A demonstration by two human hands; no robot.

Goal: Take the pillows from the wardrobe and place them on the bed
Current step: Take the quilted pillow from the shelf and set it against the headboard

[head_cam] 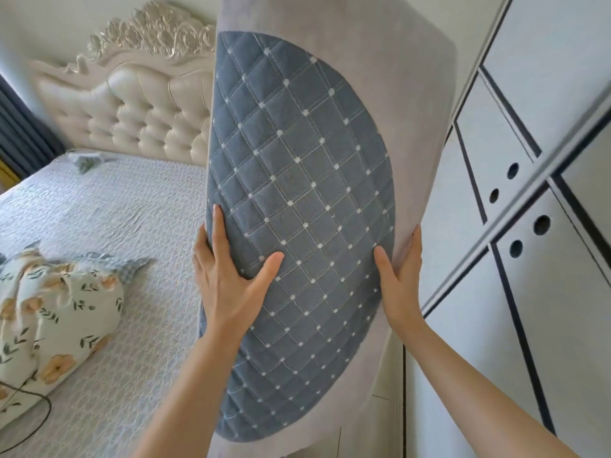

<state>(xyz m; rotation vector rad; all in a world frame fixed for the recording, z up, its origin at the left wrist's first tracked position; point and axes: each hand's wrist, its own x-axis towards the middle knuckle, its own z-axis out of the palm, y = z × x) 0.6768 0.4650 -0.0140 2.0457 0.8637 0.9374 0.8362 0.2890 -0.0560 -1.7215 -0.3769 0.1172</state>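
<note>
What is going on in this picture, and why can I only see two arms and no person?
The camera sits on the person's head and looks forward and down, so you see what they see: their own arms, not their face. There is only this one picture, taken from there.

The left hand and the right hand press on the two sides of a big pillow, holding it up on end in the air. The pillow is grey with a blue quilted patch with little white dots.

On the left is the bed with a pale textured cover and a fancy cream headboard. A flowery pillow already lies on the bed. On the right are the white wardrobe doors with dark lines and round holes.

The job is to carry pillows from the wardrobe to the bed.
</note>
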